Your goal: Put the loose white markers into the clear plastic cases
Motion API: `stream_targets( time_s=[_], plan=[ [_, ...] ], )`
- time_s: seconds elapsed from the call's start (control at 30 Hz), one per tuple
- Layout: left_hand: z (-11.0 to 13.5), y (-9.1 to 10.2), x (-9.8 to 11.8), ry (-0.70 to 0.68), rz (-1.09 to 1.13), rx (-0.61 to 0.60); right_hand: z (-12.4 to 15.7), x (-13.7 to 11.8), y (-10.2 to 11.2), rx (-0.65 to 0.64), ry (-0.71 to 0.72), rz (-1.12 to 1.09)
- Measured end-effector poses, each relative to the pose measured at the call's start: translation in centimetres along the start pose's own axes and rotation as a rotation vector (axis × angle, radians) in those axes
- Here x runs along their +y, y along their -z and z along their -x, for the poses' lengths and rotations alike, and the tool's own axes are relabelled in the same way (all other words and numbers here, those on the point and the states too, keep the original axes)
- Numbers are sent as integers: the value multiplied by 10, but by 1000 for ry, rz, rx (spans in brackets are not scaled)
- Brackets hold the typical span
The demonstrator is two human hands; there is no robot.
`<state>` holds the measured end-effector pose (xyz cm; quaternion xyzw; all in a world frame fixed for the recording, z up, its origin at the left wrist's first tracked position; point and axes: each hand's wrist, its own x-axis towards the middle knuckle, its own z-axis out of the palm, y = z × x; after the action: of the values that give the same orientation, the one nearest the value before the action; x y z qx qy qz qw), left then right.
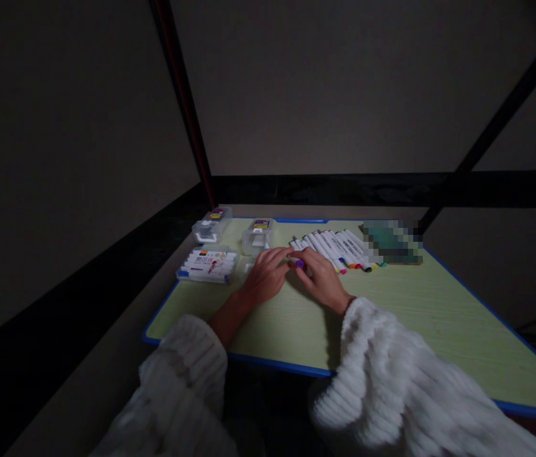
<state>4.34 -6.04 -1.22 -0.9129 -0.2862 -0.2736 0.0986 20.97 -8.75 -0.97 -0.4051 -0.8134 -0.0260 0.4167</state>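
Note:
My right hand (321, 278) is closed round a white marker with a purple end (299, 263); the purple end points toward me. My left hand (268, 274) meets it from the left, with its fingertips and thumb closed about the same marker. Most of the marker's body is hidden by the fingers. Just past my left hand stands a clear plastic case (257, 240) with a coloured label, and a clear part of it shows beside the knuckles. To the right of my right hand, a row of white markers (332, 246) with variously coloured ends lies on the table.
A flat clear case packed with white markers (208, 265) lies at the left of the pale green table (391, 343), which has a blue edge. Behind it stands another clear case with a handle (212, 226). A blurred-out rectangular object (391, 241) lies at the back right.

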Motion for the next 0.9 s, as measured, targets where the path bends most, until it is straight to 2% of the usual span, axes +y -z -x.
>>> stream_targets(
  time_s=[0.53,0.9],
  plan=[
    [3,-6,-6,120,-60,37,-1,-3,-1,256,-19,-145],
    [4,-2,-4,121,-41,-13,0,-4,-5,341,-61,-195]
  ],
)
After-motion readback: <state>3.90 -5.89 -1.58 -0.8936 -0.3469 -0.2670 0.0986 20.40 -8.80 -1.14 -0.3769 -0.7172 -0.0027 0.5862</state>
